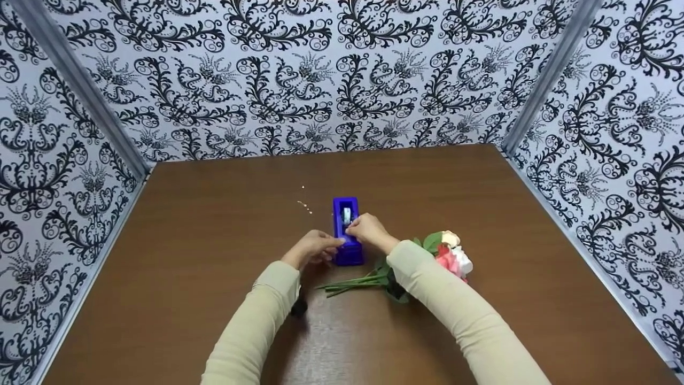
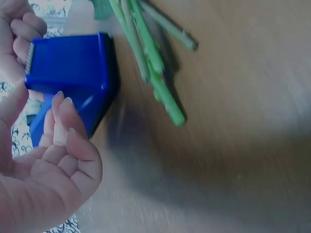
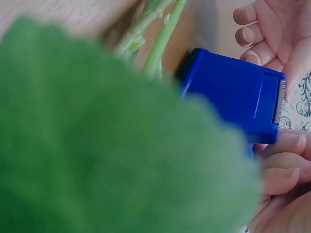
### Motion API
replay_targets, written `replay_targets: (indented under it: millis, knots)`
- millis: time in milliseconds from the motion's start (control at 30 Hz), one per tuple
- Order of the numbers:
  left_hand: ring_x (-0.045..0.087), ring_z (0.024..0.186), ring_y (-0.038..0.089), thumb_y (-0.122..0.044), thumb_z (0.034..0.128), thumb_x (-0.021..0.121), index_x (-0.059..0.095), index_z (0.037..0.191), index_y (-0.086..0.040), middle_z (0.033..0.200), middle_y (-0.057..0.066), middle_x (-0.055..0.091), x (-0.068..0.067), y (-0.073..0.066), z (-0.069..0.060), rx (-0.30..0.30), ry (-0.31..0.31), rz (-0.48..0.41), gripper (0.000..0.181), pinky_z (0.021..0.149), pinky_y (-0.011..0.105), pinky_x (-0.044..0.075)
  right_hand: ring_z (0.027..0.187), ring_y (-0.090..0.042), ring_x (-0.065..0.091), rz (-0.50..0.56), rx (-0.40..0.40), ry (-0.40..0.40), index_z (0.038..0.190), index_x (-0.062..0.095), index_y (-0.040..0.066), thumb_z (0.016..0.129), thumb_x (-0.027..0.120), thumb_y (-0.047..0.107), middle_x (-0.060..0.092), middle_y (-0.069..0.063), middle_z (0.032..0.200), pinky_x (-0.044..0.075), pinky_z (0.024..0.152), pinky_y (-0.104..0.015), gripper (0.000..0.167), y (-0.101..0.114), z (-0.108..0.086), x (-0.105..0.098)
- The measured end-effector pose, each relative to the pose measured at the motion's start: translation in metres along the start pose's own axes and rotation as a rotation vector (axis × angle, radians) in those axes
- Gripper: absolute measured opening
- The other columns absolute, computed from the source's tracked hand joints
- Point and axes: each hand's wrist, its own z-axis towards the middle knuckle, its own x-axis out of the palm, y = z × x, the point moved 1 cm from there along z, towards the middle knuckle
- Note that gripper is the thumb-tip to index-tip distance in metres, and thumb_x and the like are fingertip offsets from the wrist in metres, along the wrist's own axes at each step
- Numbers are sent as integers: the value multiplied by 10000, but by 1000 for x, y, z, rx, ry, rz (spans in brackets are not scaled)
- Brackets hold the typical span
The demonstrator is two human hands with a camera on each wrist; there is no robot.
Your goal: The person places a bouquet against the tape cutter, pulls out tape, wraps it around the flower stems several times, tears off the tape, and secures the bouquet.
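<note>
A blue tape dispenser (image 1: pixel 349 256) stands on the table, its serrated cutter edge visible in both wrist views. My left hand (image 1: pixel 315 247) is at its left side; in the left wrist view this hand (image 2: pixel 53 170) has its thumb at the cutter's corner and its other fingers loosely bent beside the body. Over the dispenser's hollow, by the small roll (image 1: pixel 347 215), my right hand (image 1: pixel 370 230) has its fingertips close together. Curled fingers of the right hand (image 3: pixel 286 179) show in the right wrist view; whether they pinch any tape cannot be seen.
Artificial flowers (image 1: pixel 449 259) lie to the right under my right forearm, their green stems (image 1: pixel 352 285) pointing left in front of the dispenser. A dark object (image 1: pixel 299 307) is beside my left sleeve. Small pale bits (image 1: pixel 305 206) lie left of the dispenser. Patterned walls surround the table.
</note>
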Motion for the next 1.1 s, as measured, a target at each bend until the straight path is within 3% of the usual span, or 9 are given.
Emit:
replay_targets:
  millis: [133,233,400,633,767,967,1100]
  knots:
    - [532,542,99,-314,811,676,570,880,-74,654,-9,582,-3,0,2,8,-2,38,272,534,248,418,456,-45,407,79,16,3,833,708,-26,789,632,80,483,48,523,325,444,-163,137,-2,0,3]
    - [556,541,102,-319,804,682,566,937,-61,676,3,605,-4,0,3,5,-7,57,312,538,249,418,413,-37,345,188,55,22,713,664,-10,772,628,43,414,62,470,277,406,-168,87,-4,0,4]
    - [576,541,103,-319,797,683,556,1008,-40,739,32,644,-4,0,5,-2,-27,92,372,546,253,412,357,-43,249,334,131,104,580,528,86,787,609,51,327,75,420,211,353,-198,225,-4,-1,6]
    - [567,488,109,-274,805,680,521,1082,3,715,53,635,-1,-1,6,20,-22,48,422,504,229,418,372,-74,286,398,156,133,577,482,66,760,554,30,394,25,466,252,392,-244,200,-3,-2,-1]
    - [587,522,113,-305,813,666,533,1078,-8,736,60,661,-2,-1,6,7,-20,82,420,538,245,416,388,-75,330,473,192,133,595,489,58,779,524,29,422,12,488,287,404,-236,189,-5,-3,-6]
    - [654,634,162,-347,812,655,554,1085,-23,847,102,699,-4,-1,5,0,-23,136,436,678,319,458,356,-61,300,392,179,95,598,482,77,797,505,38,388,17,458,260,346,-204,205,-9,-4,-7]
    - [643,597,152,-352,807,662,550,1066,-35,824,102,695,-3,0,6,-3,-14,133,424,585,275,440,341,-63,303,243,109,33,556,494,67,773,534,34,384,29,420,252,344,-201,223,-7,-5,-7]
